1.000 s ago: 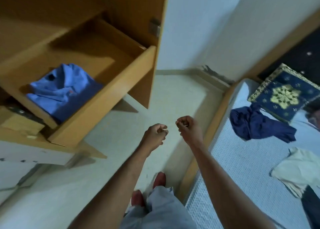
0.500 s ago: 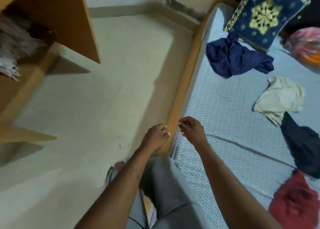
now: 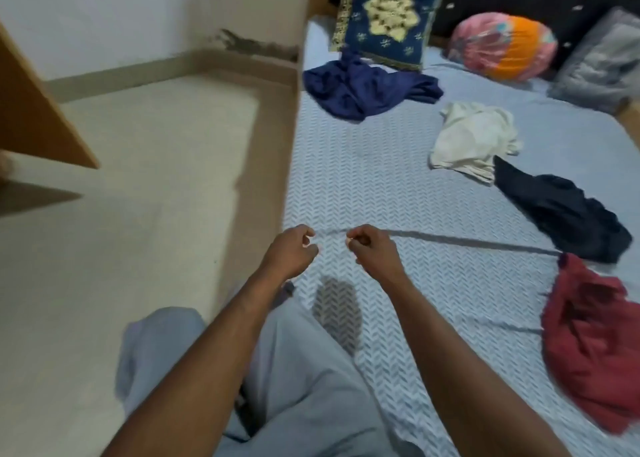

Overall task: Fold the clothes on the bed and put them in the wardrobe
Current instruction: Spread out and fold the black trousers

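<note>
1. The left hand and right hand hover over the bed's left edge. Each grip is clenched, with nothing visible inside.
2. Navy garment, cream garment, dark garment and maroon garment lie crumpled beyond and to the right.
3. Floor separates the bed from the wardrobe panel.

Room: pale wall, beige skirting, scuffed dark patch at corner; cream floor; wooden wardrobe panel, left; bed, blue chevron sheet.
</note>
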`<action>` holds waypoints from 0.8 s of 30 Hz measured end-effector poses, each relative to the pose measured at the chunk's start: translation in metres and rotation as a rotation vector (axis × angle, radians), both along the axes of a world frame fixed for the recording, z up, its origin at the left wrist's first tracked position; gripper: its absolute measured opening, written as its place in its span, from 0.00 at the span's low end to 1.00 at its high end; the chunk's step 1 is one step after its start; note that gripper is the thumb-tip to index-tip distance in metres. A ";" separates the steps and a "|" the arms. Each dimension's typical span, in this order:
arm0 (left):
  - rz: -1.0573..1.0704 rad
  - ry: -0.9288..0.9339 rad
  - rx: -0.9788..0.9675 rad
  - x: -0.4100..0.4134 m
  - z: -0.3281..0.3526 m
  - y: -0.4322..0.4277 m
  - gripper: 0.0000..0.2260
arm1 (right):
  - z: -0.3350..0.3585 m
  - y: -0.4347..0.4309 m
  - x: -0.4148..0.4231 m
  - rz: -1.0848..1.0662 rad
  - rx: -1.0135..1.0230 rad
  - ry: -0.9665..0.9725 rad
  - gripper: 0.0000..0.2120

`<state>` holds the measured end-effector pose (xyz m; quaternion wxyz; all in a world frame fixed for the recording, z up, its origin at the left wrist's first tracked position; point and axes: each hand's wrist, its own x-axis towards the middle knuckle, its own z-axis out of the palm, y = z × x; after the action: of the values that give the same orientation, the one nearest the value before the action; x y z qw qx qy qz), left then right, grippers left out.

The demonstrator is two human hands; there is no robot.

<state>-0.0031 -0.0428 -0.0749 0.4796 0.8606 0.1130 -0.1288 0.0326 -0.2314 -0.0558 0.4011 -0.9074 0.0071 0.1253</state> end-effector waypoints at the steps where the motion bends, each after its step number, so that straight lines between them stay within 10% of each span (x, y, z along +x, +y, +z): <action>1: -0.039 0.015 0.015 0.000 0.000 -0.014 0.16 | 0.000 -0.012 -0.003 -0.012 0.018 0.001 0.05; 14: -0.616 0.007 0.434 0.030 -0.008 -0.231 0.34 | -0.014 -0.251 -0.035 -0.277 -0.012 0.022 0.08; 24: -0.778 0.120 0.722 0.127 -0.005 -0.298 0.54 | -0.033 -0.361 0.051 -0.307 -0.208 0.146 0.30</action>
<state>0.1243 -0.3407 -0.0799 0.0626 0.9403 -0.1500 -0.2991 0.0831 -0.5928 -0.0890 0.3179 -0.9207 0.1873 0.1267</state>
